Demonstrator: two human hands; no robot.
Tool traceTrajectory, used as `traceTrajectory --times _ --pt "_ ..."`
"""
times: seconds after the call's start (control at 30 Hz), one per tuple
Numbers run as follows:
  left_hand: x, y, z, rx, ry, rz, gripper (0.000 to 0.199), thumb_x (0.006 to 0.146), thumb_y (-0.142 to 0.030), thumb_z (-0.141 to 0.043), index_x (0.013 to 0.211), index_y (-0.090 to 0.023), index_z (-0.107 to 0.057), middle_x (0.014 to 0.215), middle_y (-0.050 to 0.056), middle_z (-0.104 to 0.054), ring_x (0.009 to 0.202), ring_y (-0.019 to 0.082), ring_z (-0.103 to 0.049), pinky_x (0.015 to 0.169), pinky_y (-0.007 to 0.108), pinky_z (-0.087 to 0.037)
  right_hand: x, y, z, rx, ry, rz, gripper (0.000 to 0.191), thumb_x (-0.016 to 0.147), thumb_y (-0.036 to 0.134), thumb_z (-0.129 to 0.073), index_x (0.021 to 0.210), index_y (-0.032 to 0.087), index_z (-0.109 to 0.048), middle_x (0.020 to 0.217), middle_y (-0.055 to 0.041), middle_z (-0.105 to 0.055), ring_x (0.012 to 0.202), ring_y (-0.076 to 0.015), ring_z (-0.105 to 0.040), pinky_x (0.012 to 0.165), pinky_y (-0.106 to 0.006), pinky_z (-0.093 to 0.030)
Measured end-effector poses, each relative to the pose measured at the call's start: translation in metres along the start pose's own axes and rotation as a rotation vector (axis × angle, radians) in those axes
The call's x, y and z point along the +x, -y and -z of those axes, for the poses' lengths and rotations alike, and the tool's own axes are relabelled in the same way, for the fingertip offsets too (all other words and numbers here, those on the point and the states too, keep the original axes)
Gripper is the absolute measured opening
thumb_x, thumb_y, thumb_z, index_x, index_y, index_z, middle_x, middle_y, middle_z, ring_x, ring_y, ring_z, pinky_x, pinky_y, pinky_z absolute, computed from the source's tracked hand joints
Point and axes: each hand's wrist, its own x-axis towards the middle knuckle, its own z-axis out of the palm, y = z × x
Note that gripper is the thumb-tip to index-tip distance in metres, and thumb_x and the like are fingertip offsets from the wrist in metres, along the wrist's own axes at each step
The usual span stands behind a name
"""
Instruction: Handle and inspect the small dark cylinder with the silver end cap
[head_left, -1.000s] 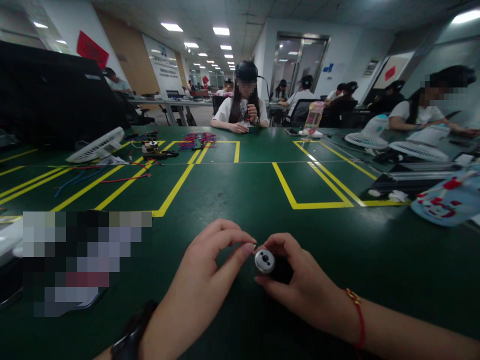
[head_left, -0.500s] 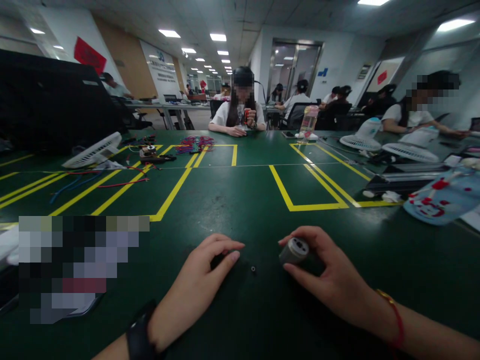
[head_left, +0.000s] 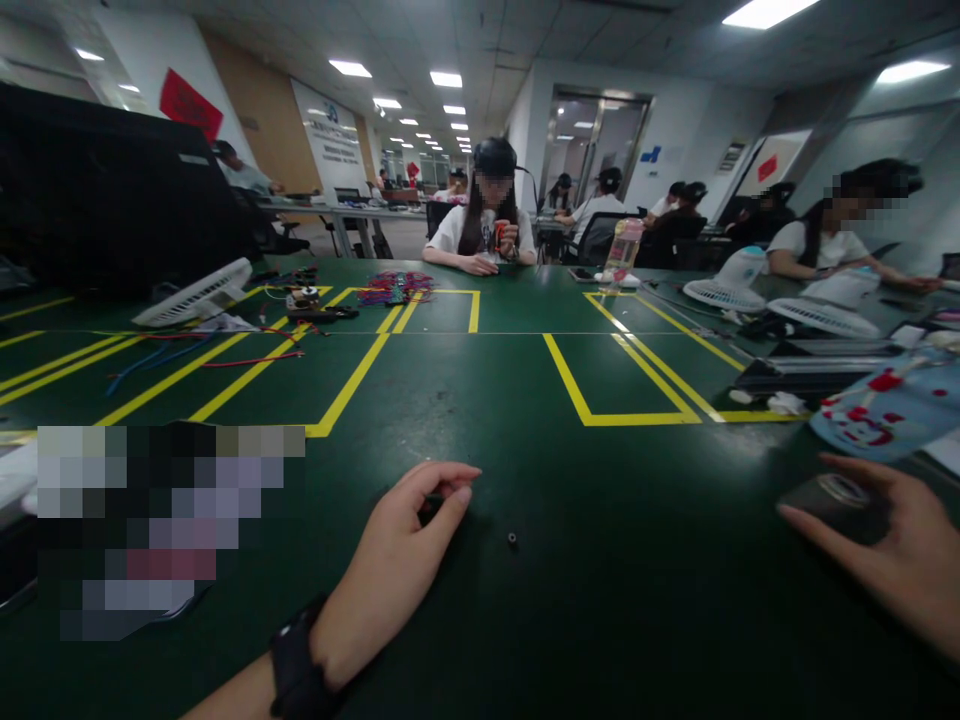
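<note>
My right hand, at the right side of the green table, is curled round a grey metal cylinder, blurred by motion. Its thumb and fingers lie on either side of the cylinder. Left of centre, my left hand rests on the table with thumb and fingertips bent toward each other; what lies between them, if anything, is hidden. A small dark ring-like part sits on the table just right of my left fingertips.
Tangled coloured wires and a white fan lie at the back left. On the right are a blue patterned bag and dark metal bars. A person sits opposite.
My right hand has moved far to the right with the grey cylinder. My left hand has stayed in nearly the same place, its thumb and fingers a little closer together.
</note>
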Motion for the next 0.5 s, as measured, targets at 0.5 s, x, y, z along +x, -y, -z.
traceTrajectory --times 0.5 --pt "0.0 0.006 0.003 -0.108 -0.11 0.061 0.024 0.088 -0.033 -0.051 0.108 -0.024 -0.06 0.092 0.002 -0.061 0.082 0.021 -0.059 0.07 0.033 -0.045 -0.026 0.234 -0.013 0.514 0.44 0.604 0.015 0.091 0.033 -0.05 0.097 0.027 -0.062 0.102 0.0001 -0.056 0.096 -0.0116 -0.051 0.083 -0.026 -0.044"
